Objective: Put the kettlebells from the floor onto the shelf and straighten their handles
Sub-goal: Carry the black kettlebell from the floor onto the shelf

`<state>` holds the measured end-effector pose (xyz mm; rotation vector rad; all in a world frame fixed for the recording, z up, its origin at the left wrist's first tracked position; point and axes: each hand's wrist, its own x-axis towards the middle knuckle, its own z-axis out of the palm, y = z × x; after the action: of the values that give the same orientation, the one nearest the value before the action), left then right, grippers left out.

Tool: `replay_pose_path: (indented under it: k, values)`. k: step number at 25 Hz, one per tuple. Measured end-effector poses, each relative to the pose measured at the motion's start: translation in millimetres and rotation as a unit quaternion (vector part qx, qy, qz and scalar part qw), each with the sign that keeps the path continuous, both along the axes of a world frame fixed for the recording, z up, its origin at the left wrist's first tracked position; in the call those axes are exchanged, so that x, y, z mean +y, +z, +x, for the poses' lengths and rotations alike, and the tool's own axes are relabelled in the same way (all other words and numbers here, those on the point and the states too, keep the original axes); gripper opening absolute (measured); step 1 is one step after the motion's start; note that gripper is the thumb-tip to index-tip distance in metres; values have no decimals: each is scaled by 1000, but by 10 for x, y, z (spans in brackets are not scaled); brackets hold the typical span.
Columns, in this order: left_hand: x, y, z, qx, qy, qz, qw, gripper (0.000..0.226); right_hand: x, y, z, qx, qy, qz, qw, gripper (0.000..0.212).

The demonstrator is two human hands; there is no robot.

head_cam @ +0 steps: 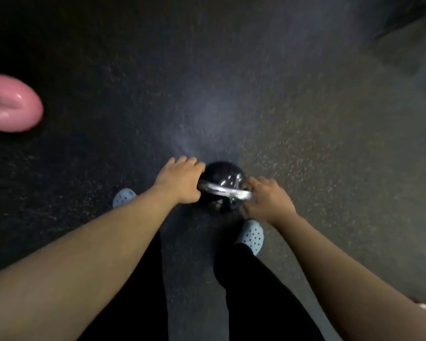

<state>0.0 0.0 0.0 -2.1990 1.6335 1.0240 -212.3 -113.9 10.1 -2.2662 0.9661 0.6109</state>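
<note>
A glossy black kettlebell (223,177) with a shiny metal handle (228,191) hangs between my two feet, just above the dark floor. My left hand (182,179) is closed over the left end of that handle. My right hand (266,200) grips the right end. A pink kettlebell (12,107) rests on the floor at the far left edge, its dark handle partly cut off by the frame. The picture is blurred by motion, and no shelf is in view.
Dark speckled rubber floor (231,82) fills the view. My feet in pale blue perforated clogs, one (123,196) on the left and one (252,236) on the right, stand on either side of the black kettlebell. A vague dark shape (403,33) sits at the top right corner.
</note>
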Motion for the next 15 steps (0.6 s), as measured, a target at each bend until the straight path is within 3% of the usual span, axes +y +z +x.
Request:
replay_pose_path:
  k: [3,7,11,15]
  values:
    - [-63,-633,-67,38,-21,8,999,67,67,-685,61,65,63,-33,995,60]
    - [-51,-1186,-282,103,-37,-19,994,32,74,-1233,79,96,77,-9,992,43]
    - [-145,-1181,-170,187,-6,13,982,23,-37,-1190,243,110,73,67,989,30]
    - [-23,-833,186,236,8,22,971,22,-8,-747,560,30,86,69,993,18]
